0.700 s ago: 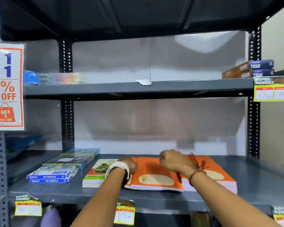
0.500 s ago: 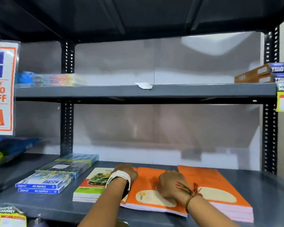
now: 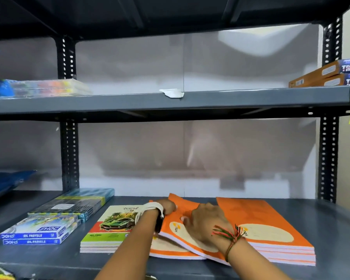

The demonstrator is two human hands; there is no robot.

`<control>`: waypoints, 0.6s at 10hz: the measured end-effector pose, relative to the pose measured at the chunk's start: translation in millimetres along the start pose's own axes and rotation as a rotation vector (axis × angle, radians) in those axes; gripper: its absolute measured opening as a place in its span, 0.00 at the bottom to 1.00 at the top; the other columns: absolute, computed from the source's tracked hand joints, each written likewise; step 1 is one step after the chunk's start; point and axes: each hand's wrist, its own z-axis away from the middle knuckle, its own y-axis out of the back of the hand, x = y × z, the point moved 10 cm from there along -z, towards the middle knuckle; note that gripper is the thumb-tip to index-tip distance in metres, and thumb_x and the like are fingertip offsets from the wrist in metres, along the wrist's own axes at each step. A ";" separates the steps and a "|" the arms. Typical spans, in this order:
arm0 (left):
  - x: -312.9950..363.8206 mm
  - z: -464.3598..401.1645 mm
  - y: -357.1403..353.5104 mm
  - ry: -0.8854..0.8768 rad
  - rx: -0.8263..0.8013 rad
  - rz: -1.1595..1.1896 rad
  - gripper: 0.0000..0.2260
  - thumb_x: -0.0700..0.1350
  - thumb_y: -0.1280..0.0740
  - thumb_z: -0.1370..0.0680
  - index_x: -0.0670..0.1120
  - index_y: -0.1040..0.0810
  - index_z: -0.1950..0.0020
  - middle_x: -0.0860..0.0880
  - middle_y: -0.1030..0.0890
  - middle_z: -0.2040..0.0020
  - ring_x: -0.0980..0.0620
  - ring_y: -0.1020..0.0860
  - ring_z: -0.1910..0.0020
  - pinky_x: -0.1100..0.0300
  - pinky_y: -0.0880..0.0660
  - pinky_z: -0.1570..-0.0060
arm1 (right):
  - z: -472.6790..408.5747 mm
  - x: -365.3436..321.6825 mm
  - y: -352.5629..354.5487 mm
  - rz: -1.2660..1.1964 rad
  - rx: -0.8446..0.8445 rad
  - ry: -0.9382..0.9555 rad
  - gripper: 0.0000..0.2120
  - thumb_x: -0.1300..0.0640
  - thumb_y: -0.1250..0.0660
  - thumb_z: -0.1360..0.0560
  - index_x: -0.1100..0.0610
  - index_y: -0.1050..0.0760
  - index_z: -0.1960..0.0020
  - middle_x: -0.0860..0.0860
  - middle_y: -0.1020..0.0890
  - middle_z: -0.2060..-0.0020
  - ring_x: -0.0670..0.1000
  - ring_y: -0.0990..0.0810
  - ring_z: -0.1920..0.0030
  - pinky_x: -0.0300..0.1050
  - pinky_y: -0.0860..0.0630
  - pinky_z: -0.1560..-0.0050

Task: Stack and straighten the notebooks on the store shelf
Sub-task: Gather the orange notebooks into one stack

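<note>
Lighting: indoor, moderately bright and even on the back wall (image 3: 190, 150); a pale bright patch at its upper right. Underside of the top shelf (image 3: 170, 11) dark. Soft, broad shadows across the wall panel. Sharpness: overall slightly soft; left-edge goods smeared. Distortion: wide-angle bowing of the uprights (image 3: 328, 158) and shelf edges toward the borders.

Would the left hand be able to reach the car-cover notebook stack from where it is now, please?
Probably yes: the left hand rests on the orange notebook right beside the car-cover notebook stack, whose cover lies bare with nothing between them.
</note>
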 end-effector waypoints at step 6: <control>92.7 11.3 22.0 -0.298 0.020 0.524 0.13 0.42 0.41 0.19 0.47 0.30 0.64 0.35 0.29 0.30 0.50 0.31 0.53 0.65 0.25 0.60 | 27.1 162.1 79.5 -1.030 0.195 -0.344 0.11 0.61 0.27 0.28 0.56 0.29 0.63 0.49 0.22 0.79 0.45 0.25 0.80 0.33 0.30 0.79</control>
